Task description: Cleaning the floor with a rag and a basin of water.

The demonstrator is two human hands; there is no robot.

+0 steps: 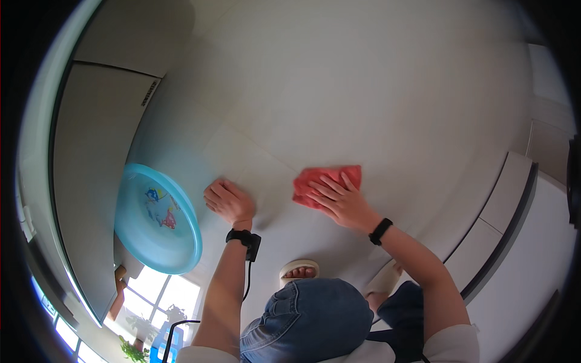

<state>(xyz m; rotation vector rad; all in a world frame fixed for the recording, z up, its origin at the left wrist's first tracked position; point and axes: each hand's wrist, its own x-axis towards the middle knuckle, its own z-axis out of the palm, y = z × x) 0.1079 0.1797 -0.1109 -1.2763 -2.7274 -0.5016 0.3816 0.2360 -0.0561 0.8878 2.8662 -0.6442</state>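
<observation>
My right hand (341,199) lies spread on a red cloth (308,174), pressing it flat against the pale tiled floor (345,104). The fingers are apart on top of the cloth, whose far right corner sticks out beyond them. To the left, my left hand (229,202) rests on the floor with its fingers curled in and nothing visible in it. Close by on its left stands a light blue plastic basin (184,195) with cartoon fish pictures on its bottom. Whether the basin holds water, I cannot tell.
A pale cabinet (95,149) runs along the left, beside the basin. On the right is a low unit with drawer fronts (476,240) and a dark edge. My slippered foot (299,271) is below my hands. A green plant (132,350) and a blue plastic object (165,340) are at lower left.
</observation>
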